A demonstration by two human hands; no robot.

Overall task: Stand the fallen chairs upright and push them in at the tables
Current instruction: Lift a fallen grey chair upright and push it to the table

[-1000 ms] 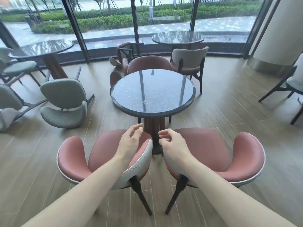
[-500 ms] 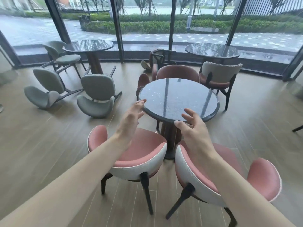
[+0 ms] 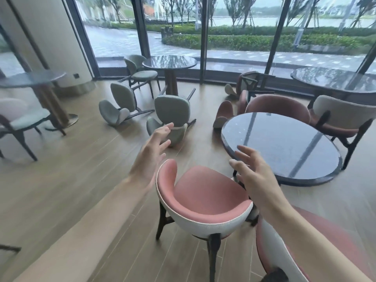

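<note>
Two of my hands are raised in the head view, both spread with fingers apart and holding nothing: my left hand (image 3: 151, 153) hovers beside the backrest edge of the near pink chair (image 3: 203, 200), and my right hand (image 3: 254, 176) hovers over its other side, near the rim of the round dark worktop (image 3: 280, 147). That chair stands upright on dark legs, its shell white outside and padded pink inside, its seat just beside the worktop. A second pink chair (image 3: 284, 251) stands at lower right, partly under my right forearm. On the wooden floor (image 3: 71, 180) beyond my left hand, a grey-green chair (image 3: 171, 117) lies tipped over with its legs pointing away; another grey-green chair (image 3: 120, 106) lies on its side just left of it. Behind the worktop, a dark red chair (image 3: 225, 112) lies fallen, and another fallen chair (image 3: 248, 84) rests near the window.
</note>
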